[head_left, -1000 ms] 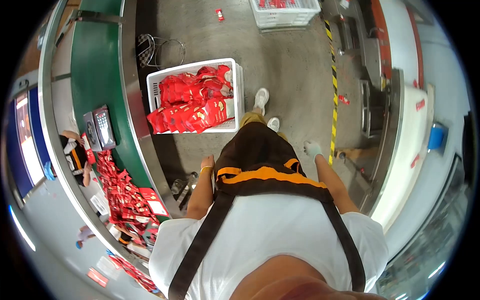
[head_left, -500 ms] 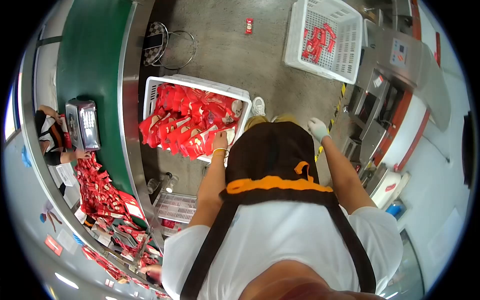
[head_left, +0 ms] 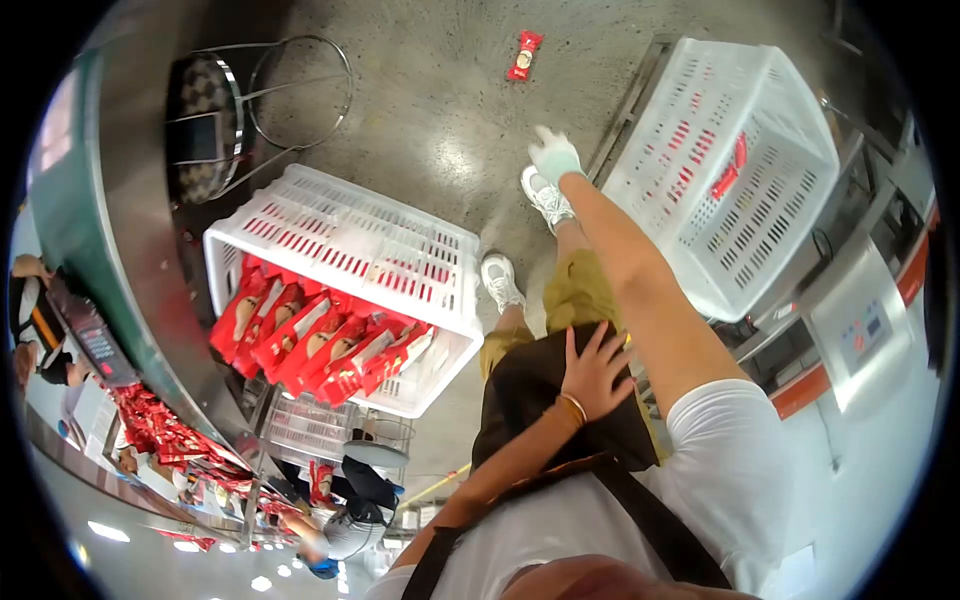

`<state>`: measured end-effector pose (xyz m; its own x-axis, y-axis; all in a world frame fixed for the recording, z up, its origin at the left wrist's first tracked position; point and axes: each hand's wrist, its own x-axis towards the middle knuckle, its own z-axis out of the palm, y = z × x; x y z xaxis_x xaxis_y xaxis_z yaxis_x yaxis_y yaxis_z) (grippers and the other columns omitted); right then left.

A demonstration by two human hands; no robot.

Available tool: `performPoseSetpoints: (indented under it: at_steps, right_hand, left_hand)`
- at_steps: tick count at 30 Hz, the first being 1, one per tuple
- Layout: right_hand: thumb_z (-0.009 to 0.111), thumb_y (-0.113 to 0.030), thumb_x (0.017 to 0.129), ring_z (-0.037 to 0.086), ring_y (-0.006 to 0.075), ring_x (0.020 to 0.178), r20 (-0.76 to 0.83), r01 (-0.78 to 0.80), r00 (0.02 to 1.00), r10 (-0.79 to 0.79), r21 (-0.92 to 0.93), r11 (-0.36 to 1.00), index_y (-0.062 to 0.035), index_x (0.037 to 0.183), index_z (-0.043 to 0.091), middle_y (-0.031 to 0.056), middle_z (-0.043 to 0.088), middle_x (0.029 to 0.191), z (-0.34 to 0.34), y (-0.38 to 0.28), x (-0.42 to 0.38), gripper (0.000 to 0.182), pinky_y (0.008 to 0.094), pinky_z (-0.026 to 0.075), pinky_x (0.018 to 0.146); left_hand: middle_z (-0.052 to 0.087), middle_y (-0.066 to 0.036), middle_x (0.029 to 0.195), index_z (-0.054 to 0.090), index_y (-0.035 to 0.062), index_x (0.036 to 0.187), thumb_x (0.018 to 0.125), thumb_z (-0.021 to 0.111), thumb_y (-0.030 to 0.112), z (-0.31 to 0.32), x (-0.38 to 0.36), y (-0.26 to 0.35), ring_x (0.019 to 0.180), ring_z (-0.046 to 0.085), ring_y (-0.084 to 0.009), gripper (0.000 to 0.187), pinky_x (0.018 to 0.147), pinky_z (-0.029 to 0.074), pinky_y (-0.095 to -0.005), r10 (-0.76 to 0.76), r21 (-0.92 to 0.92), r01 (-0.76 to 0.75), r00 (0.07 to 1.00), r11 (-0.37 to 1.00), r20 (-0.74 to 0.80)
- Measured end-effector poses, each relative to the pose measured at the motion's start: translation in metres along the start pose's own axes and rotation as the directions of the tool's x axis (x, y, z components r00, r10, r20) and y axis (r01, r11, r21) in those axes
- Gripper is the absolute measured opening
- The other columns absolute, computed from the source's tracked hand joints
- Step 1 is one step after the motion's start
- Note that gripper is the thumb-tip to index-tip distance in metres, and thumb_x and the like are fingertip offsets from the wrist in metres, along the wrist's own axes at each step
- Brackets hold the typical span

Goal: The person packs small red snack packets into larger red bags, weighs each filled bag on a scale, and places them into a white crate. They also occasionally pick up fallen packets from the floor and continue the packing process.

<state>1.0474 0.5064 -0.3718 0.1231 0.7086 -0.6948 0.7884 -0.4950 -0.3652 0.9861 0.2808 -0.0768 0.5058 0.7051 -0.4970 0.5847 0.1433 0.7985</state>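
Note:
My left hand (head_left: 597,378), bare with a yellow bracelet at the wrist, lies with spread fingers against my dark apron (head_left: 515,410). My right hand (head_left: 554,156), in a white glove, reaches down and forward above my white shoe (head_left: 546,197). Its fingers are apart and hold nothing that I can see. Beyond it a small red packet (head_left: 523,55) lies on the grey floor, apart from the hand. On the left, a white slotted crate (head_left: 345,225) holds several large red bags (head_left: 310,340) standing in rows.
To the right stands another white slotted crate (head_left: 700,120) with small red packets (head_left: 730,168) inside. A stool with a metal ring (head_left: 300,90) is at the upper left. Red packets (head_left: 165,425) cover part of the green-sided work table (head_left: 130,290), where other people sit.
My left hand has left the crate of red bags and come onto my apron. My right hand has swung forward toward the floor packet. The view has tilted and moved closer.

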Motion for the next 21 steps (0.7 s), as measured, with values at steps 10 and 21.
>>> performPoseSetpoints:
  at_steps: [10,21]
  right_hand:
    - [0.057,-0.042,0.085,0.052,0.0439,0.120,-0.271,-0.066,0.960,0.075,0.042,0.997,-0.0303,0.136,0.052,0.0263,0.037,0.145,0.055,-0.018,0.221,0.053,0.0465,0.042,0.104]
    - [0.070,-0.007,0.077,0.059,0.0366,0.106,-0.683,0.457,0.711,-0.168,0.267,0.849,-0.0185,0.092,0.076,0.0211,0.057,0.121,-0.005,-0.033,0.052,0.020,0.0386,0.047,0.093]
  left_hand:
    - [0.060,0.003,0.123,0.068,0.0178,0.105,0.081,0.063,0.037,0.008,0.035,0.003,0.131,0.046,-0.0225,0.031,0.111,0.018,-0.0628,-0.236,0.033,0.238,0.969,0.971,-0.069]
    - [0.064,0.003,0.116,0.069,0.0156,0.101,0.079,0.063,0.033,-0.024,0.044,0.014,0.129,0.047,-0.0217,0.029,0.113,0.015,-0.0594,-0.235,0.053,0.238,0.969,0.970,-0.071]
